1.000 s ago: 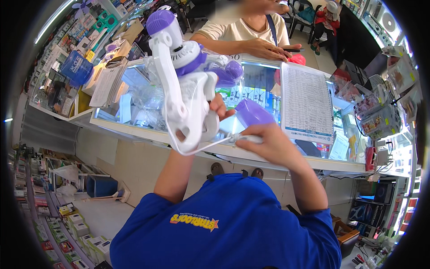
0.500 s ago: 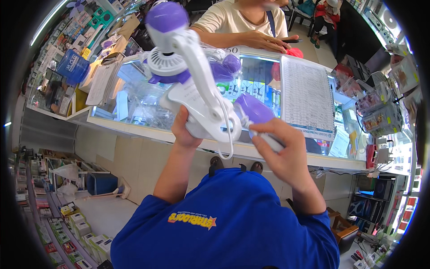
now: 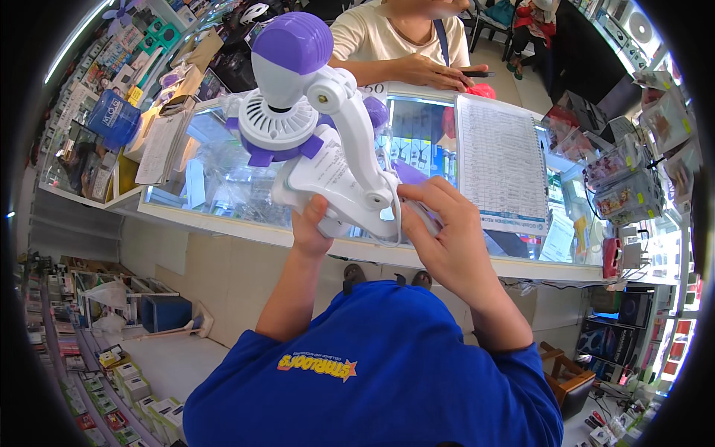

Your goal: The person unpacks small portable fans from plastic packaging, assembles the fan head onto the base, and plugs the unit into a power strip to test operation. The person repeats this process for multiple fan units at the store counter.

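A white and purple electric fan (image 3: 350,160), showing its motor housing, vented collar, curved neck and flat base, is held tilted above the counter's near edge. No grille is on it. My left hand (image 3: 311,227) is closed round the near left edge of the base, thumb on top. At the base's right end, my right hand (image 3: 450,231) has its fingers bent around the white cord (image 3: 395,216), which hangs in a loop there. My palm partly hides what those fingers hold. Behind the right fingers lies a purple piece (image 3: 410,173), partly covered.
Under the fan runs a glass-topped display counter (image 3: 275,232). A spiral notebook (image 3: 500,164) with a printed table lies at the right. Across the counter, a person's hands (image 3: 436,72) hold a dark pen-like object. Clear plastic wrapping (image 3: 238,186) and a paper stack (image 3: 160,149) are leftward.
The fan has come a little lower and steadier. My right hand has moved in left and up against the base's end, bringing the cord close to it.
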The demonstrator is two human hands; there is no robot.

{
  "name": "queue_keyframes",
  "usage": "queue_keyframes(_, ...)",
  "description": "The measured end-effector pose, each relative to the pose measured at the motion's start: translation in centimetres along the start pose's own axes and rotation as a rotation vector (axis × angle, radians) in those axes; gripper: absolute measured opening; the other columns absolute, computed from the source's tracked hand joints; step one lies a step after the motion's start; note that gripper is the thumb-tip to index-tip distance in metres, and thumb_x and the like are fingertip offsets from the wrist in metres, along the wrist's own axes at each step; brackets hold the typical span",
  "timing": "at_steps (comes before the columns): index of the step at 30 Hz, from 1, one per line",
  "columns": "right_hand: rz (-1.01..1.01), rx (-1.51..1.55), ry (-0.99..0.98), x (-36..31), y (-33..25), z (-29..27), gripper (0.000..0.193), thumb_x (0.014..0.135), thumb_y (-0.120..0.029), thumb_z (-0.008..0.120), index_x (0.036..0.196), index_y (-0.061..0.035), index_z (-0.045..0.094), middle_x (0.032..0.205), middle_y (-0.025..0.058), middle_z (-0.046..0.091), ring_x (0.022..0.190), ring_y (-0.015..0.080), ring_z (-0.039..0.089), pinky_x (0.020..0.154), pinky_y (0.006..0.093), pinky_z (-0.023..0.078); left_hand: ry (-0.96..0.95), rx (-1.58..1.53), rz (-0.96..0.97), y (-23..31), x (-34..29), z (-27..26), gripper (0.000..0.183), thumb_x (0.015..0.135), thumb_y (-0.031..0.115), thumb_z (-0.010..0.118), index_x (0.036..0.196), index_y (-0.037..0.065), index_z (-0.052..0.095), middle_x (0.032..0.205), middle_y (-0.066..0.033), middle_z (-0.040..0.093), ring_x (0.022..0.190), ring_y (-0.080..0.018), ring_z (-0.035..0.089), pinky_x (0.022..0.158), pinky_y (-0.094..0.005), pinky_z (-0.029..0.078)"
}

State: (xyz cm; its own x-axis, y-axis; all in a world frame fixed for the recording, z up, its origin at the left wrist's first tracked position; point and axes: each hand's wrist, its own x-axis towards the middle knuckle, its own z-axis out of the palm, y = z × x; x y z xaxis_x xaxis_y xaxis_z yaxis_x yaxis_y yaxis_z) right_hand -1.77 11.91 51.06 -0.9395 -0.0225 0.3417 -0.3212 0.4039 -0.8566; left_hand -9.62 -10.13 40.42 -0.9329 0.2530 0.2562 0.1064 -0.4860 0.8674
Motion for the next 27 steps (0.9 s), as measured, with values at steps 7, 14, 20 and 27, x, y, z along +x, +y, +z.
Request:
queue_keyframes(7,0.027,0.187,-0.058,0.2,1.0,0.2,0.052,0.088,-0.011,0.080,0.135,0.0022,0.063,0.117,0.0108,0.066,0.107,0.0218,0.065,0.096,0.0337,0.049,-0.067,0.047,0.048,-0.4,-0.9,0.4,0.077,0.091,0.031,0.082,0.150,-0.004,0.045,0.136,-0.0158,0.064,0.123,-0.0247,0.065,0.103,-0.0396,0.054)
queue_keyframes(14,0.266,0.852,-0.278,0.4,2.9,-2.1,0.078,0.085,-0.013,0.084,0.152,0.0030,0.048,0.143,0.0137,0.060,0.134,0.0261,0.058,0.115,0.0414,0.043,-0.279,0.287,-0.074,4.8,0.5,1.5,0.080,0.084,0.024,0.089,0.148,-0.001,0.050,0.132,-0.0117,0.064,0.123,-0.0240,0.063,0.104,-0.0398,0.051)
queue_keyframes(20,0.426,0.661,-0.116,-0.3,3.3,-3.5,0.041,0.095,-0.013,0.079,0.131,0.0035,0.067,0.110,0.0117,0.076,0.106,0.0248,0.073,0.100,0.0372,0.054,-0.522,0.868,0.022,7.1,1.9,3.1,0.102,0.073,0.027,0.094,0.159,0.001,0.046,0.142,-0.0149,0.055,0.129,-0.0285,0.057,0.106,-0.0393,0.047)
queue_keyframes(27,0.352,0.651,0.143,-3.0,5.6,-3.7,0.037,0.094,-0.007,0.075,0.129,-0.0003,0.067,0.119,0.0085,0.072,0.113,0.0207,0.068,0.102,0.0375,0.052,-0.298,0.066,-0.171,3.7,2.9,1.6,0.119,0.080,0.070,0.079,0.168,0.008,0.028,0.166,-0.0125,0.040,0.149,-0.0293,0.045,0.121,-0.0468,0.040)
